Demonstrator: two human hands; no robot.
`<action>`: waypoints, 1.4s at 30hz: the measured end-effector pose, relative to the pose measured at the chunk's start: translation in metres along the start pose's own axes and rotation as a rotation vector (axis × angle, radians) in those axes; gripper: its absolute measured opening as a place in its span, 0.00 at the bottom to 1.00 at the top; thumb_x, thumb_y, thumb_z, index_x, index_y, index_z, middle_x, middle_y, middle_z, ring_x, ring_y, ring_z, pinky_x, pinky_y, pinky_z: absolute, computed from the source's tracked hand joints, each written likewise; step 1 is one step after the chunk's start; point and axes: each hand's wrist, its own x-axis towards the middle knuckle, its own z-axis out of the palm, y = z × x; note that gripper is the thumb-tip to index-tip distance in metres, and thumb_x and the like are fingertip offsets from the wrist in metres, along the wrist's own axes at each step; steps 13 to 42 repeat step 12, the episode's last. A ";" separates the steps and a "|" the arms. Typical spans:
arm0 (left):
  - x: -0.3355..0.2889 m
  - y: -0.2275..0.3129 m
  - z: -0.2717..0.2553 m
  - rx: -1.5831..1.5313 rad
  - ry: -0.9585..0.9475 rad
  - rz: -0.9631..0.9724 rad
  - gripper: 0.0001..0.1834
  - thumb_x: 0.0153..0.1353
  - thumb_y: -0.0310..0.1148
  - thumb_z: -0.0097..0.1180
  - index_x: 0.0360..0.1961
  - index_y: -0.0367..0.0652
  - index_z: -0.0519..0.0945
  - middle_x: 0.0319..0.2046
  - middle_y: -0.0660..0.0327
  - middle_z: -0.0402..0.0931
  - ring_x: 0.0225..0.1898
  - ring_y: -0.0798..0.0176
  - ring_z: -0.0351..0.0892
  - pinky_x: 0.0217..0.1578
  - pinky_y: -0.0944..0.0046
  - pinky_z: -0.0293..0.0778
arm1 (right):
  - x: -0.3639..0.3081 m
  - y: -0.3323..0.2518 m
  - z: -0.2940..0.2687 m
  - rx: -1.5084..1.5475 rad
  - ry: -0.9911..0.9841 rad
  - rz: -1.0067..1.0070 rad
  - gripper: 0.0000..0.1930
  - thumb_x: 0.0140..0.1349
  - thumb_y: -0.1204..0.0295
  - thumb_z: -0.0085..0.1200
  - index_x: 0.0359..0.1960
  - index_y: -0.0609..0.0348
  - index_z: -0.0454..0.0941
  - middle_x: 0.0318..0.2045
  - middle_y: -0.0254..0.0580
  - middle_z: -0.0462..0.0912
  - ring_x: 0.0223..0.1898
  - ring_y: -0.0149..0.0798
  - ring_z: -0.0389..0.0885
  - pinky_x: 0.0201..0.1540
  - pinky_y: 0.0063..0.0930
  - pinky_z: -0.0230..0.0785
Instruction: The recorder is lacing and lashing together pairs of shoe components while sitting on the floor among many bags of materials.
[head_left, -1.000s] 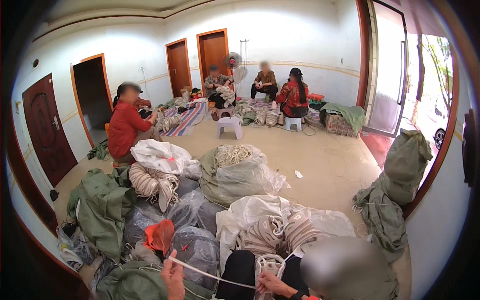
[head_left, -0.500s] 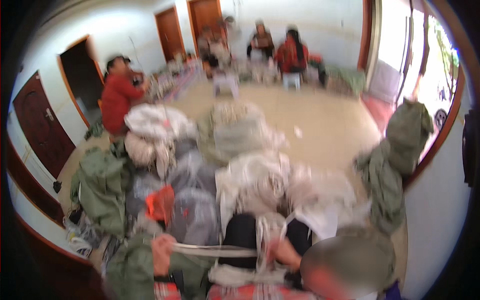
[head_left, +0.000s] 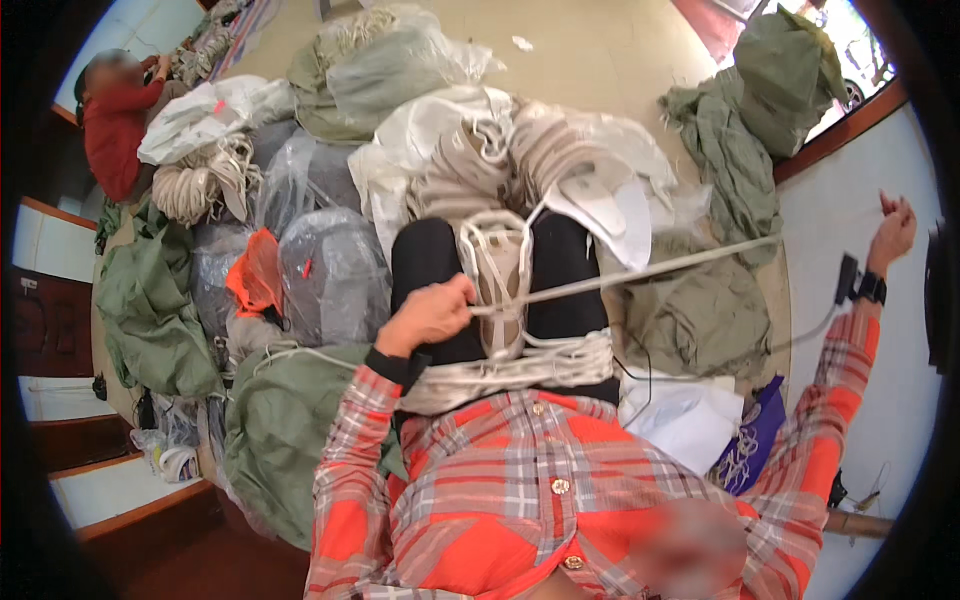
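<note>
Over lap: left hand fisted on pale cord; right hand outstretched, fingers curled, grip on cord unclear; cord coil across thighs.

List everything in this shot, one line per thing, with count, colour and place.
cord: one, white, taut from the left hand to the right hand.
cord coil: one, white, across the lap.
wound cord bundle: one, white, between the knees.
clear bags: several, grey contents, left of the legs.
green sacks: several, olive, lower left, right and top right.
orange bag: one, among the clear bags.
rope bundles: several, beige, upper left and centre.
other person: one, red top, far upper left.
floor: beige, top.
left hand: closed on the cord, over the lap.
right hand: raised at far right, pulling the cord.
</note>
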 end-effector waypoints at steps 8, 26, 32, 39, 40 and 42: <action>0.017 -0.022 0.035 -0.040 -0.149 0.170 0.12 0.55 0.35 0.44 0.39 0.43 0.68 0.29 0.50 0.76 0.35 0.44 0.76 0.34 0.49 0.70 | -0.023 0.024 -0.073 -1.121 -0.093 -0.814 0.17 0.57 0.85 0.39 0.49 0.64 0.70 0.45 0.50 0.75 0.47 0.48 0.73 0.49 0.33 0.68; 0.022 -0.009 0.018 0.015 -0.226 0.208 0.12 0.58 0.33 0.45 0.42 0.43 0.65 0.25 0.51 0.73 0.30 0.50 0.76 0.31 0.56 0.69 | 0.021 0.027 -0.108 -1.318 -0.025 -0.748 0.23 0.54 0.86 0.43 0.54 0.62 0.65 0.49 0.49 0.73 0.49 0.47 0.73 0.52 0.32 0.67; 0.022 -0.009 0.018 0.015 -0.226 0.208 0.12 0.58 0.33 0.45 0.42 0.43 0.65 0.25 0.51 0.73 0.30 0.50 0.76 0.31 0.56 0.69 | 0.021 0.027 -0.108 -1.318 -0.025 -0.748 0.23 0.54 0.86 0.43 0.54 0.62 0.65 0.49 0.49 0.73 0.49 0.47 0.73 0.52 0.32 0.67; 0.022 -0.009 0.018 0.015 -0.226 0.208 0.12 0.58 0.33 0.45 0.42 0.43 0.65 0.25 0.51 0.73 0.30 0.50 0.76 0.31 0.56 0.69 | 0.021 0.027 -0.108 -1.318 -0.025 -0.748 0.23 0.54 0.86 0.43 0.54 0.62 0.65 0.49 0.49 0.73 0.49 0.47 0.73 0.52 0.32 0.67; 0.022 -0.009 0.018 0.015 -0.226 0.208 0.12 0.58 0.33 0.45 0.42 0.43 0.65 0.25 0.51 0.73 0.30 0.50 0.76 0.31 0.56 0.69 | 0.021 0.027 -0.108 -1.318 -0.025 -0.748 0.23 0.54 0.86 0.43 0.54 0.62 0.65 0.49 0.49 0.73 0.49 0.47 0.73 0.52 0.32 0.67; 0.022 -0.009 0.018 0.015 -0.226 0.208 0.12 0.58 0.33 0.45 0.42 0.43 0.65 0.25 0.51 0.73 0.30 0.50 0.76 0.31 0.56 0.69 | 0.021 0.027 -0.108 -1.318 -0.025 -0.748 0.23 0.54 0.86 0.43 0.54 0.62 0.65 0.49 0.49 0.73 0.49 0.47 0.73 0.52 0.32 0.67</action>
